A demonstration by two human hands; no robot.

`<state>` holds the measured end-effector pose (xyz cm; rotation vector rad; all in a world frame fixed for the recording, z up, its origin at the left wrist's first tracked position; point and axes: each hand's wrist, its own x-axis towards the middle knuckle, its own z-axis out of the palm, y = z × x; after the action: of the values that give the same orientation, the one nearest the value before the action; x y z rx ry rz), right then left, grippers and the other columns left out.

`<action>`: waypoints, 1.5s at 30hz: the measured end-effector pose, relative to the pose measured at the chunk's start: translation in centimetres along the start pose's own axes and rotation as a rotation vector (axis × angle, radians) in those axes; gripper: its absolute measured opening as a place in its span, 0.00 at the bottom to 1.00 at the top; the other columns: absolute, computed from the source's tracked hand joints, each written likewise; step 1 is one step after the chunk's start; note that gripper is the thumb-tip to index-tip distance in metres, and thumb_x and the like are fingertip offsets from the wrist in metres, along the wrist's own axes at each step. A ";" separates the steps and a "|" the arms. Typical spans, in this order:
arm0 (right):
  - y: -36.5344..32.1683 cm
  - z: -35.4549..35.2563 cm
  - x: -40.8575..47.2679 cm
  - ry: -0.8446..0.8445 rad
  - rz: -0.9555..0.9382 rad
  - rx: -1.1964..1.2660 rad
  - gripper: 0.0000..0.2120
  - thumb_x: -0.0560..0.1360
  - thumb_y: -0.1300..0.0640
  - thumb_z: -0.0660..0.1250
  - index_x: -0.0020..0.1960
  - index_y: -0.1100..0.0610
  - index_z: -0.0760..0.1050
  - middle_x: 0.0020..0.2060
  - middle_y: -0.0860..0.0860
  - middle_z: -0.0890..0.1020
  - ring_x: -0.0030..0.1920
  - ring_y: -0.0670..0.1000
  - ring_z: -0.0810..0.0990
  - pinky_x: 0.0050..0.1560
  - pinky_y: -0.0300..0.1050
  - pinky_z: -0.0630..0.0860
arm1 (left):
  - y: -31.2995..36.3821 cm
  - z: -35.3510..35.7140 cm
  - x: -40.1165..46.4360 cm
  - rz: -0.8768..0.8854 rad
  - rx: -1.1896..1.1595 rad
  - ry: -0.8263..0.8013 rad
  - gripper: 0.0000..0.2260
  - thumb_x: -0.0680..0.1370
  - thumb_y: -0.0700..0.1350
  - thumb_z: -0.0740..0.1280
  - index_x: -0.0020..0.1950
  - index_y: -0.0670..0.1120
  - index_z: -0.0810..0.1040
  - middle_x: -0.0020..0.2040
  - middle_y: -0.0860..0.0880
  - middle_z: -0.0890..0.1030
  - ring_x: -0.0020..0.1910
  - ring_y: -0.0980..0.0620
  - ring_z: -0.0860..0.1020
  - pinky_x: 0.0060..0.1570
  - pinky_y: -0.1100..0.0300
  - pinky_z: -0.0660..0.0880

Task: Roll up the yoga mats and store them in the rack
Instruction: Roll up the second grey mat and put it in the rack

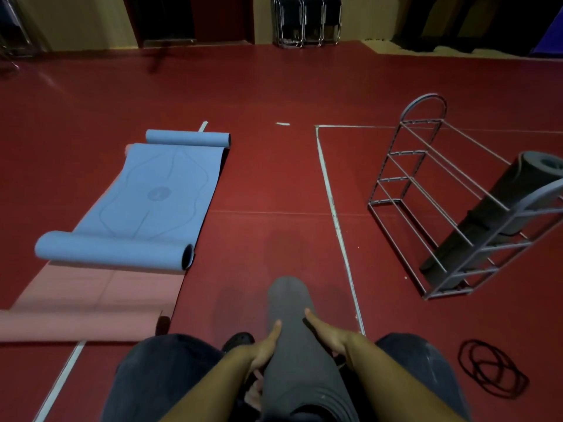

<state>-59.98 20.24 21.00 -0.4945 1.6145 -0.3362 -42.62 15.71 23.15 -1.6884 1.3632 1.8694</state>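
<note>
Red floor marked with pale tape lines. The person's dark-trousered knees show at the bottom edge of the view.

A rolled dark grey mat stands on end between the knees, its far end pointing away from the camera. Left hand lies along the roll's left side with thumb up against it and fingers wrapped round underneath. Right hand lies against the right side, thumb on top; whether its fingers curl under is hidden, but it grips the roll from that side. Both hands hold the mat between them.

To the left, a blue mat lies partly unrolled, curled at both ends, the near curl larger. It rests on top of a pink mat spread flat beneath it and reaching towards the left edge.

To the right, a grey wire rack with arched ends sits on the floor, well apart from the hands. One rolled dark mat already lies in it, slanted along its length.

Black elastic bands lie in a loose tangle on the floor near the right knee.

Folded metal chairs stand against the far wall.
</note>
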 end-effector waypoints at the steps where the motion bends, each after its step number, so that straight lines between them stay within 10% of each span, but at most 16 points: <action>1: 0.6 -0.1 1.2 -0.006 -0.025 0.055 0.46 0.74 0.23 0.54 0.78 0.56 0.68 0.71 0.56 0.77 0.61 0.53 0.78 0.60 0.46 0.78 | -0.5 0.4 0.9 -0.001 -0.078 -0.018 0.41 0.80 0.72 0.43 0.81 0.44 0.64 0.76 0.42 0.72 0.72 0.43 0.72 0.76 0.47 0.65; 8: 3.9 2.1 5.8 0.025 -0.014 0.280 0.35 0.72 0.34 0.73 0.68 0.57 0.78 0.61 0.56 0.84 0.61 0.56 0.83 0.68 0.52 0.76 | -1.7 1.3 5.0 0.020 -0.613 -0.089 0.27 0.80 0.59 0.69 0.65 0.36 0.80 0.58 0.36 0.84 0.60 0.38 0.82 0.63 0.47 0.76; 12: 9.2 0.9 14.7 0.171 0.019 0.219 0.62 0.46 0.20 0.77 0.73 0.52 0.75 0.67 0.50 0.80 0.62 0.54 0.82 0.66 0.54 0.78 | -1.3 1.0 6.1 0.074 -0.605 -0.135 0.16 0.83 0.53 0.65 0.54 0.41 0.81 0.44 0.44 0.86 0.46 0.46 0.83 0.44 0.54 0.79; 15: 9.7 0.2 14.7 0.248 0.016 0.255 0.68 0.43 0.17 0.75 0.75 0.52 0.72 0.73 0.51 0.74 0.68 0.56 0.78 0.70 0.54 0.75 | -0.9 1.1 6.5 0.056 -0.544 -0.091 0.18 0.85 0.47 0.62 0.66 0.35 0.77 0.42 0.45 0.80 0.52 0.46 0.78 0.54 0.52 0.76; 18: 5.7 0.8 7.8 0.315 -0.056 0.283 0.76 0.43 0.21 0.79 0.80 0.60 0.60 0.69 0.54 0.77 0.64 0.57 0.80 0.67 0.53 0.77 | -0.5 1.1 6.8 0.045 -0.585 -0.061 0.25 0.78 0.54 0.71 0.66 0.35 0.77 0.49 0.42 0.83 0.49 0.46 0.81 0.43 0.58 0.76; 23: 2.6 -0.8 3.3 0.395 -0.266 0.310 0.54 0.55 0.30 0.84 0.65 0.61 0.66 0.54 0.50 0.82 0.49 0.48 0.85 0.46 0.40 0.83 | 1.1 1.4 6.7 0.218 -0.607 0.157 0.19 0.70 0.56 0.80 0.47 0.43 0.79 0.38 0.49 0.84 0.36 0.51 0.83 0.25 0.67 0.75; 28: -1.1 -5.8 0.6 0.331 -0.403 0.256 0.51 0.54 0.35 0.85 0.64 0.56 0.63 0.56 0.52 0.82 0.51 0.48 0.85 0.51 0.47 0.84 | 4.8 1.0 6.3 0.556 -0.575 0.219 0.42 0.58 0.59 0.86 0.67 0.46 0.76 0.55 0.50 0.87 0.49 0.52 0.87 0.46 0.55 0.83; 32: -3.0 -11.0 0.1 0.256 -0.522 0.156 0.61 0.50 0.41 0.89 0.73 0.46 0.58 0.67 0.52 0.76 0.62 0.52 0.82 0.62 0.55 0.81 | 8.6 0.2 6.5 0.771 -0.453 0.151 0.41 0.61 0.52 0.87 0.69 0.50 0.74 0.61 0.50 0.85 0.58 0.52 0.84 0.56 0.53 0.81; 36: -3.8 -16.0 -0.5 0.230 -0.643 0.107 0.49 0.60 0.55 0.87 0.75 0.48 0.66 0.66 0.45 0.79 0.59 0.45 0.84 0.56 0.46 0.83 | 12.3 1.7 8.4 0.843 -0.462 0.031 0.39 0.63 0.47 0.84 0.71 0.47 0.73 0.64 0.48 0.84 0.63 0.47 0.82 0.64 0.46 0.78; 45: 2.6 -24.9 5.0 0.350 -0.616 0.164 0.39 0.67 0.40 0.81 0.74 0.44 0.71 0.64 0.38 0.81 0.62 0.36 0.80 0.61 0.38 0.78 | 15.7 12.6 16.4 0.816 -0.775 -0.037 0.27 0.74 0.38 0.72 0.73 0.41 0.74 0.65 0.39 0.82 0.61 0.39 0.83 0.53 0.52 0.82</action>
<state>-85.27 18.15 18.09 -0.8380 1.7199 -1.0562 -66.54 11.24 14.09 -1.4292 1.5670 3.1941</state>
